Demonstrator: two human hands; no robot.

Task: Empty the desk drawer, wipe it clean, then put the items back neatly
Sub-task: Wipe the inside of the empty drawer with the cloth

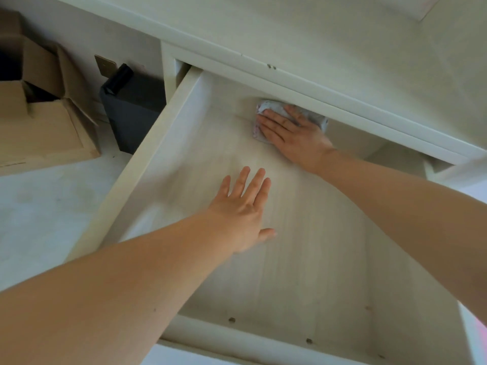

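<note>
The white desk drawer (147, 156) is pulled far out, and only the cloth and my hands are inside it. A crumpled grey cloth (274, 106) lies on the drawer floor at the back, just under the desk's front edge. My right hand (292, 135) presses flat on that cloth with straight fingers. My left hand (242, 209) lies flat on the bare drawer floor near the middle, fingers spread.
The white desk top (342, 35) overhangs the back of the drawer. To the left of the drawer stand a dark grey bin (131, 111) and open cardboard boxes (44, 127) on a pale floor (39, 212).
</note>
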